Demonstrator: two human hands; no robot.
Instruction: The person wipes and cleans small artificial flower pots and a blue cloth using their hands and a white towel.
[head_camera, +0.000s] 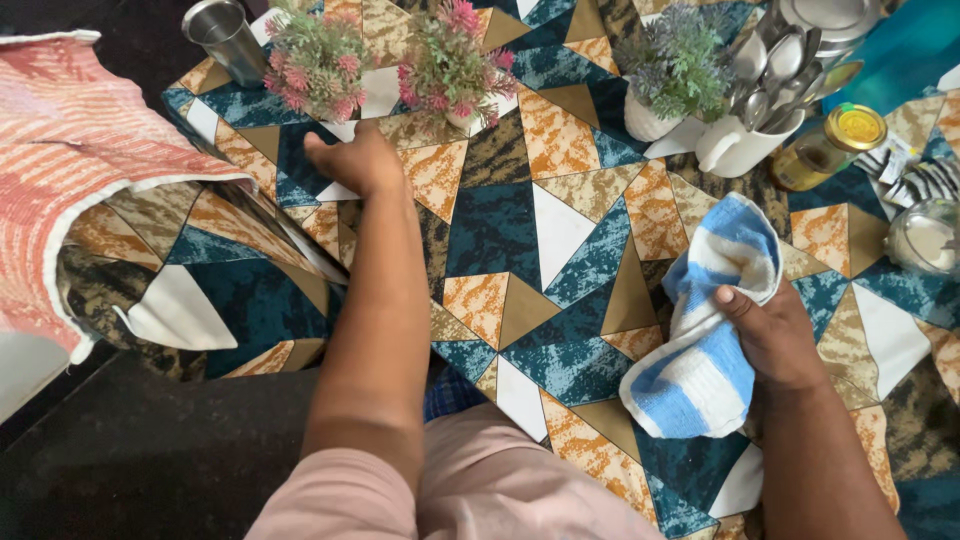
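My right hand (775, 335) grips a blue and white striped cloth (705, 325), bunched up and pressed on the patterned tablecloth (520, 230) near the table's front right. My left hand (355, 160) is stretched far across the table, lying palm down on the tablecloth with fingers together. It sits just in front of two small pots of pink flowers, one (315, 60) to its left and one (455, 65) to its right, touching neither that I can see. Nothing is in the left hand.
A steel cup (228, 38) stands at the back left. A grey-green potted plant (675, 70), a white holder with spoons (765, 110), a yellow-lidded jar (830, 145) and a glass jar (925, 240) crowd the back right. A pink striped cloth (60, 170) lies at the left.
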